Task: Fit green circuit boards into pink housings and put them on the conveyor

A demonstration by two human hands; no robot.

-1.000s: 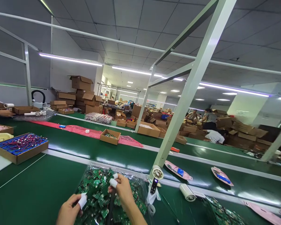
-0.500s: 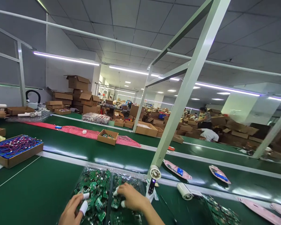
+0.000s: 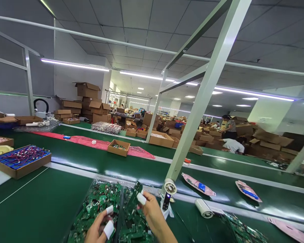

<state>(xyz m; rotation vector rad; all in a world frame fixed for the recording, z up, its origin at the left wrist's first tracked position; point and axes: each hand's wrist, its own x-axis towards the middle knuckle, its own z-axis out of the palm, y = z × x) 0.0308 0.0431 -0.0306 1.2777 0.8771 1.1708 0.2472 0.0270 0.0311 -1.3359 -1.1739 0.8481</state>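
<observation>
My right hand [image 3: 153, 212], with white covers on its fingertips, pinches a green circuit board [image 3: 133, 196] and holds it tilted above a tray of similar boards. That right tray [image 3: 135, 233] is partly hidden by the hand. My left hand [image 3: 97, 229] hovers over the heap of green boards [image 3: 98, 195] in the left tray. Its thumb and forefinger, in white covers too, are apart with nothing visible between them; the other fingers are mostly hidden.
A white fan-like device [image 3: 169, 192] stands right of the trays, beside a slanted post [image 3: 190, 138]. A white cylinder [image 3: 204, 208] lies further right. Pink shells [image 3: 199, 185] with blue packs rest on the green belt. At left sits a box of wired blue packs [image 3: 22, 158]; another person's hand [image 3: 7, 119] is behind.
My right hand has lifted a circuit board out of the right tray and tilted it up. My left hand has shifted right over the left heap. The view has turned slightly left.
</observation>
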